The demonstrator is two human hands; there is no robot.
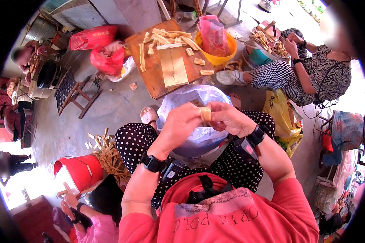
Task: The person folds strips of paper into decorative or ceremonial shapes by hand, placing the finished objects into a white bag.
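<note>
Both of my hands meet above a tub lined with a white plastic bag [182,100], between my knees. My left hand [179,124] pinches one side of a small folded bundle of pale yellow strip [205,114]. On its other side, the fingers of my right hand [231,118] grip the same bundle. My fingers hide part of it. Just beyond the tub stands a low wooden table [133,42]. A light wooden block with a slit [172,66] lies on it, with a pile of pale yellow strips [167,36] behind.
A yellow basin [232,50] holding a pink bag stands beyond the table. Co-workers sit at right [316,73] and lower left [97,224]. Near my left knee are loose strips [109,155] and a red bucket [88,171]. A yellow bag [279,118] lies at right.
</note>
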